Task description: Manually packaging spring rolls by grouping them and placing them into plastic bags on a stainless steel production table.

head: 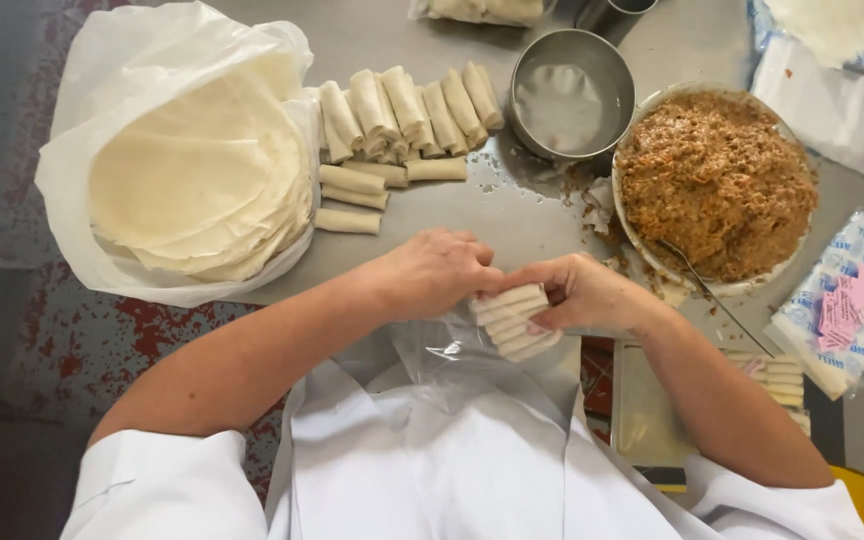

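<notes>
My left hand (432, 272) and my right hand (584, 292) meet near the table's front edge, both gripping a small stack of pale rolled spring rolls (512, 322). The stack sits over the mouth of a clear plastic bag (432, 345) that lies against my white apron. A pile of finished rolls (397, 125) lies on the steel table (512, 215) behind my hands. A stack of round thin wrappers (202, 175) rests on an open white plastic bag at the left.
A large bowl of brown minced filling (717, 180) with a spoon (712, 290) stands at the right. Behind it is a round steel bowl of cloudy liquid (567, 95). Packaged wrappers (842, 305) lie at far right; more packed rolls (777, 375) sit by my right forearm.
</notes>
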